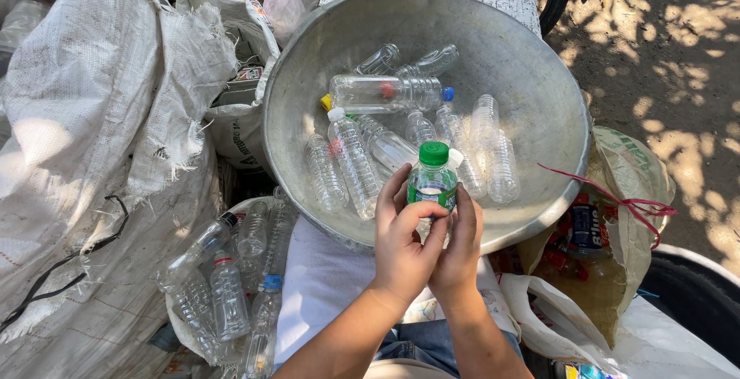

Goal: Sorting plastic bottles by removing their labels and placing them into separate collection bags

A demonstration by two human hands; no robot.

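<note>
Both hands hold one small clear plastic bottle [432, 182] with a green cap and a green label, upright over the near rim of a big grey metal basin [532, 63]. My left hand [405, 240] wraps its left side, thumb across the label. My right hand [461, 244] cups its right side from below. Several clear empty bottles [385, 94] lie inside the basin, some with blue, white or yellow caps.
A large white woven sack [100, 117] fills the left. Below it a bag holds several more clear bottles [227, 286]. A sack with red and blue cans [586, 229] sits at the right. A dark tub rim [694, 286] and dirt ground lie beyond.
</note>
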